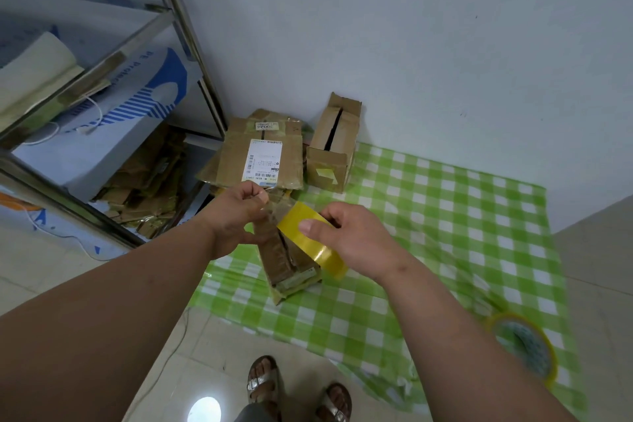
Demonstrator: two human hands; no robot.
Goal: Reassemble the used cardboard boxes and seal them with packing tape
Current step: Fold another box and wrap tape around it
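At frame centre, the right hand (346,236) grips a yellow packing-tape roll (313,238); the left hand (236,212) pinches its pulled end. Beneath them, a narrow brown cardboard box (287,264) lies on the green checked cloth (445,216), its long axis running from upper left to lower right.

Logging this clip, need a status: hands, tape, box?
Left hand pinches tape end; right hand grips tape roll. Small box below on checked cloth, seam still open. Spare roll lies aside; nothing blocking.
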